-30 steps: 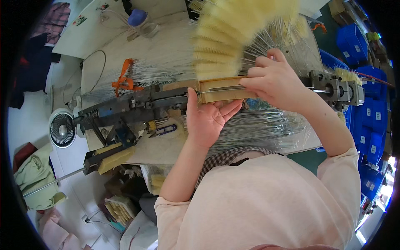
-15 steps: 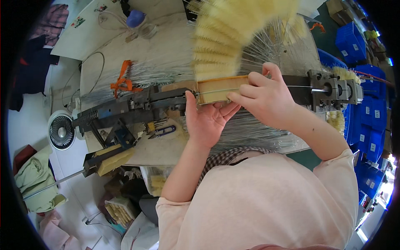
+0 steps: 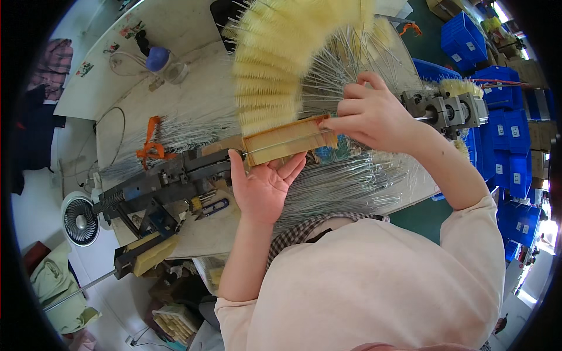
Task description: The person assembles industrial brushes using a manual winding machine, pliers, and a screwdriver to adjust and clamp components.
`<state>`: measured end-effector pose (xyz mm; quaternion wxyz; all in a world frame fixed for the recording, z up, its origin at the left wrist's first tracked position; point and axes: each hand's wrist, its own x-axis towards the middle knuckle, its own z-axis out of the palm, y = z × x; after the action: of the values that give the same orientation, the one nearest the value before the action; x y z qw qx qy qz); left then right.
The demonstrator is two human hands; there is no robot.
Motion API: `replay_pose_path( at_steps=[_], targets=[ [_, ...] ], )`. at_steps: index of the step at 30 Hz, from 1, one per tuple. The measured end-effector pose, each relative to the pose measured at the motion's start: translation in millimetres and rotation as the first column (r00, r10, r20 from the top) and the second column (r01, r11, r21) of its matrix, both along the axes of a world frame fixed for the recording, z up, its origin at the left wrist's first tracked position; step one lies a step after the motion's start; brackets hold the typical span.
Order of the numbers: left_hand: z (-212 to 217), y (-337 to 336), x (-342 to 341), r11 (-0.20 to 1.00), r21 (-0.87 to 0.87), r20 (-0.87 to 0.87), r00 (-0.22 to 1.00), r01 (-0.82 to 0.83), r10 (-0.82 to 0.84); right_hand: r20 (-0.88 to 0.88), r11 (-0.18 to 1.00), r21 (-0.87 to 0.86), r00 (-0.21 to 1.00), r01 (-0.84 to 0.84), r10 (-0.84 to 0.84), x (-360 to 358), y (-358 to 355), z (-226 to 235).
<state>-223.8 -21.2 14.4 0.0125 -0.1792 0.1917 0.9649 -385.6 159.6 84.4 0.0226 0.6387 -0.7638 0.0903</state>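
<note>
A flat layer of yellow bristles (image 3: 287, 136) lies in front of me, with a thin metal wire (image 3: 281, 147) along its length. My left hand (image 3: 262, 190) is palm up at the near edge of this layer. Its thumb stands upright by the left end and its fingers stretch out along the underside, spread apart. At the layer's right end, my right hand (image 3: 374, 117) pinches the wire between thumb and fingertips, the other fingers curled. The dark metal bench fixture (image 3: 190, 172) reaches up to the left end; a metal clamp head (image 3: 445, 111) stands beyond my right hand.
Beyond the layer fans a big row of yellow wire-stemmed brushes (image 3: 275, 64). Bundled wires (image 3: 345, 181) cover the near table. Nearby are an orange strap (image 3: 153, 143), a blue-handled tool (image 3: 212, 209), a fan (image 3: 81, 219) and blue bins (image 3: 465, 40).
My right hand has slid rightward along the layer to its end, still pinching. My left hand stays at the near edge. The whole view has shifted and tilted slightly.
</note>
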Motion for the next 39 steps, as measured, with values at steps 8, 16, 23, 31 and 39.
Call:
replay_pose_path(
  at_steps=[8,16,23,31,39],
  targets=[
    [8.0,3.3,-2.8,0.998,0.037,0.089,0.994,-0.060,0.056,0.123,0.997,-0.068,0.992,0.034,-0.025,4.3,11.3,-8.6],
    [6.3,1.7,-2.9,1.000,0.017,0.030,0.999,-0.020,0.020,0.120,1.000,0.008,0.993,0.009,-0.010,-4.0,-4.9,-7.9],
    [6.8,0.2,-3.2,0.999,0.037,0.020,1.000,-0.006,0.005,0.125,0.998,-0.046,0.991,-0.051,0.056,2.4,-20.4,-10.5],
    [3.1,1.3,-1.4,0.996,0.092,-0.019,1.000,-0.020,0.022,0.150,0.991,-0.091,0.983,-0.095,0.108,11.0,-9.5,-4.8],
    [6.0,1.4,-3.3,1.000,-0.026,0.022,1.000,-0.005,0.005,0.116,0.995,-0.037,0.988,-0.094,0.097,6.9,-44.6,-9.2]
  ],
)
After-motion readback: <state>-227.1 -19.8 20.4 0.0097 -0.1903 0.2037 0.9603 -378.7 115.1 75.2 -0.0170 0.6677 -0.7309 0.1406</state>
